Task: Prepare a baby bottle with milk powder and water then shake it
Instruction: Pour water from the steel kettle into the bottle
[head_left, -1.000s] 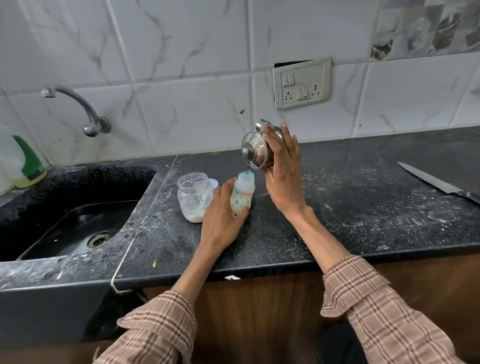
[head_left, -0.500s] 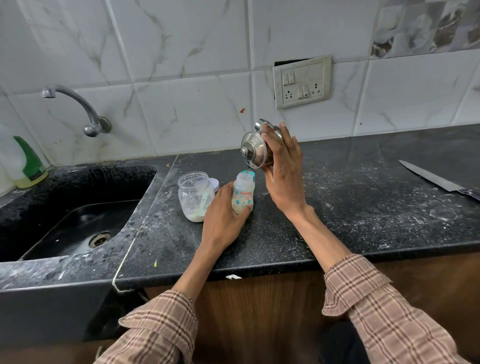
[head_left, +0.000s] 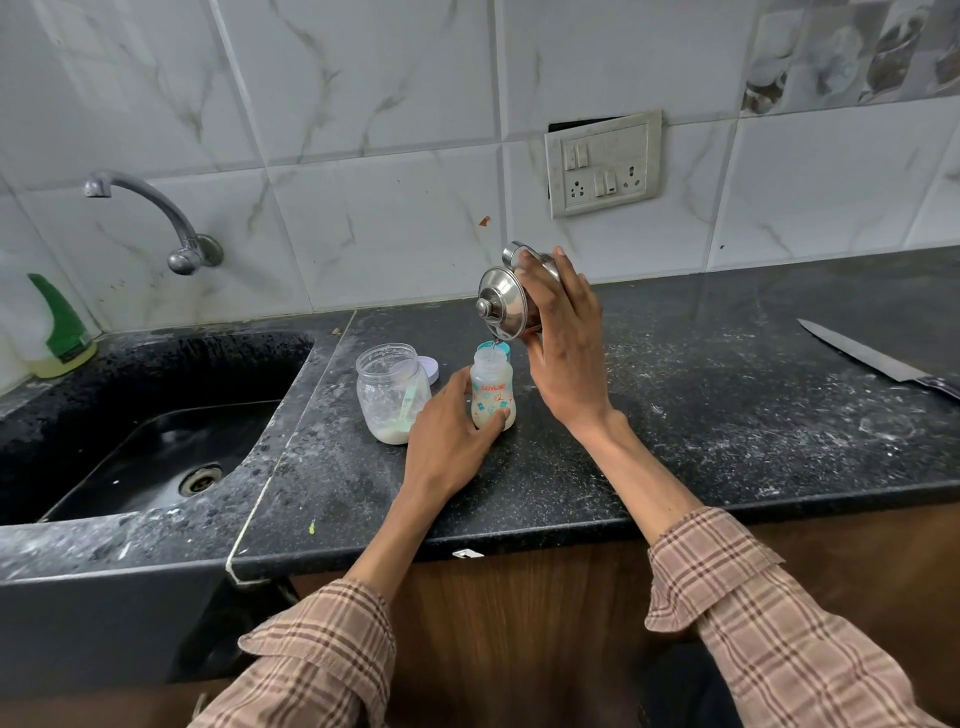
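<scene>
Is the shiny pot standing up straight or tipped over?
Tipped. The right hand holds the steel pot sideways over the baby bottle.

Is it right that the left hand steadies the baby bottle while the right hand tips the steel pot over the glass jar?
Not quite. In the head view the steel pot is tipped over the baby bottle, not the glass jar. The left hand does steady the bottle while the right hand tips the pot.

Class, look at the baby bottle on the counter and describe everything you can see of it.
The baby bottle is small, of translucent plastic, with red lettering and small coloured prints. It stands upright on the black counter, cap off, with pale contents in its base. The left hand grips its lower half. The right hand tilts a steel container over its open neck, pouring in water.
</scene>
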